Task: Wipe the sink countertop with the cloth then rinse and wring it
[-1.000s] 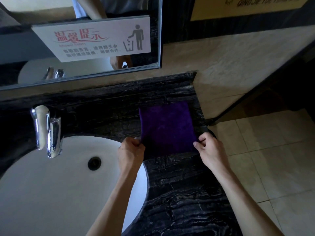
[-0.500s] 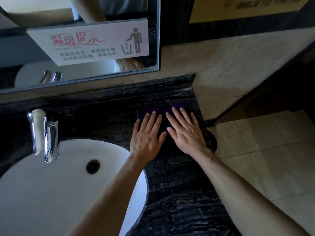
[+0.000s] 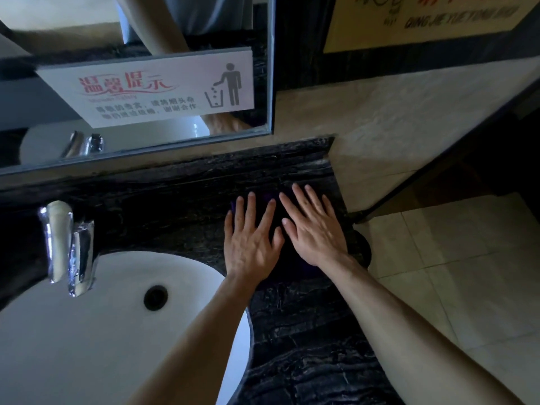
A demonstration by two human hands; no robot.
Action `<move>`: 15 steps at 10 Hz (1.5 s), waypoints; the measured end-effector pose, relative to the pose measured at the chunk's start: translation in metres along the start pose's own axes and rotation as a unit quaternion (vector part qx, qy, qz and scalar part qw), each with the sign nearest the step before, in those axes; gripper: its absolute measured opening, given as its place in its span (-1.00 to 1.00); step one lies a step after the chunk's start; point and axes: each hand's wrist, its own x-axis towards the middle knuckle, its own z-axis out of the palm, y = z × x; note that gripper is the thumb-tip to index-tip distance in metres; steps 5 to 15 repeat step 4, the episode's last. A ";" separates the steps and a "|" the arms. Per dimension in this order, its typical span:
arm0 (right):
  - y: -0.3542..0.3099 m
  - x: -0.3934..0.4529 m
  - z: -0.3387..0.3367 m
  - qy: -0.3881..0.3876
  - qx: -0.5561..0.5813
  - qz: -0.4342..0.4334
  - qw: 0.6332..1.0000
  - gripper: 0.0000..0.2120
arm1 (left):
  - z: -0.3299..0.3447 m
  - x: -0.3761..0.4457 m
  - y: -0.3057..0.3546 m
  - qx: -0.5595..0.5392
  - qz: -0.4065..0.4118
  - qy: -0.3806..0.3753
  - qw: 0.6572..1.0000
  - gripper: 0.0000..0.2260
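Both hands, left hand and right hand, press straight fingers on the barely visible cloth.

Two bare forearms, no sleeves, no rings or watch on the hands.

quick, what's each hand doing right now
Left hand: open, fingers straight, pressing flat on the purple cloth.
Right hand: open, fingers straight, pressing flat on the same cloth.
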 end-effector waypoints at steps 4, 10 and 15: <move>-0.071 -0.044 -0.056 0.088 0.154 0.057 0.982 -0.36 | -0.094 -0.072 -0.021 -0.093 -0.011 0.110 0.990 -0.41; -0.071 -0.044 -0.056 0.088 0.154 0.057 0.982 -0.36 | -0.094 -0.072 -0.021 -0.093 -0.011 0.110 0.990 -0.41; -0.071 -0.044 -0.056 0.088 0.154 0.057 0.982 -0.36 | -0.094 -0.072 -0.021 -0.093 -0.011 0.110 0.990 -0.41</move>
